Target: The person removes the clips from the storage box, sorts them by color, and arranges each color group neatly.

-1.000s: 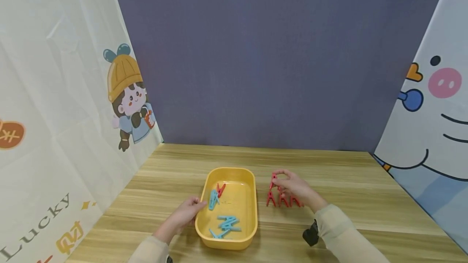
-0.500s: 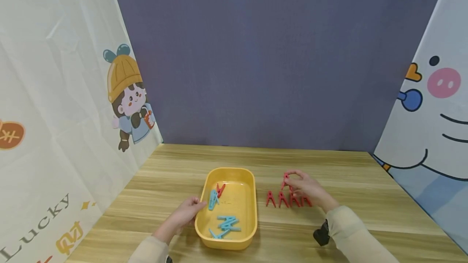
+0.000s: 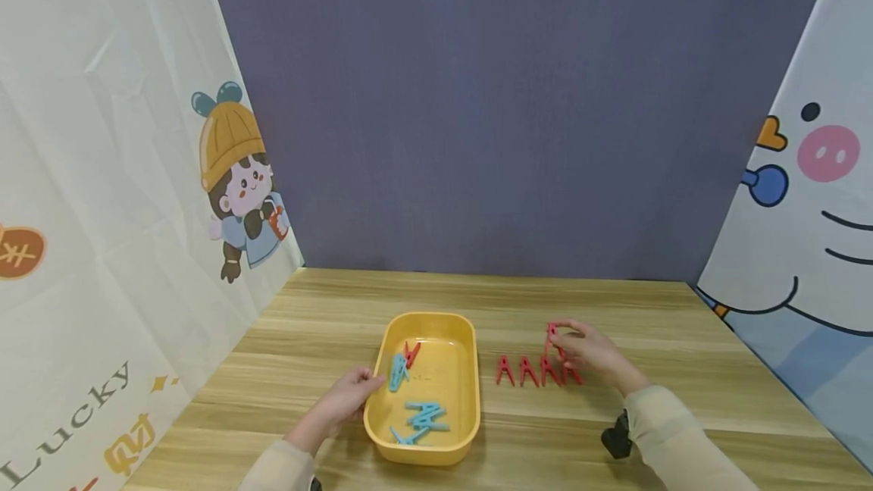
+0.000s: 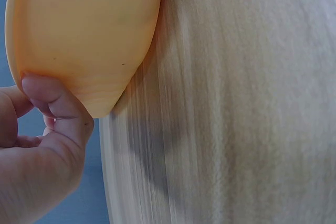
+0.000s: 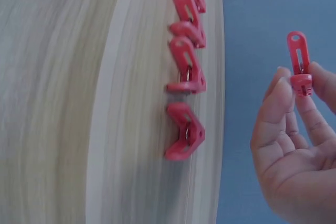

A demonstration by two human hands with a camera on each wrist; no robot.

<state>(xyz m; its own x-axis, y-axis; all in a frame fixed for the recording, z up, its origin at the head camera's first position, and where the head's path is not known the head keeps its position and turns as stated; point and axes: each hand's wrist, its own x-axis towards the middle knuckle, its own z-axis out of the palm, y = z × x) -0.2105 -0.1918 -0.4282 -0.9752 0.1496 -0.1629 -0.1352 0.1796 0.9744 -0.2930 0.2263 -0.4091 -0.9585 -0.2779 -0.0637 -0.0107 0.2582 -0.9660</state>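
My left hand [image 3: 348, 394] grips the left rim of a yellow plastic bin [image 3: 470, 400], pinching its wall between thumb and fingers, as the left wrist view confirms. Inside the bin lie several light-blue clothespins [image 3: 426, 417] and one red clothespin [image 3: 412, 354]. My right hand [image 3: 592, 351] pinches another red clothespin [image 5: 300, 59] by its jaw end between thumb and fingertips, held above the table. Below it, several red clothespins [image 3: 528, 372] stand in a row on their splayed legs. The hand partly hides the rightmost standing clothespin [image 5: 185, 131] in the head view.
The wood-grain table [image 3: 382, 290] ends at a dark grey-blue panel [image 3: 477, 112] behind. Printed cartoon cloths hang on both sides, the left cloth [image 3: 102, 173] and the right cloth [image 3: 805, 248]. The bin stands just left of the row.
My right hand has moved to the right along the row, carrying the red clothespin above the standing ones. The left hand and the bin have stayed put.
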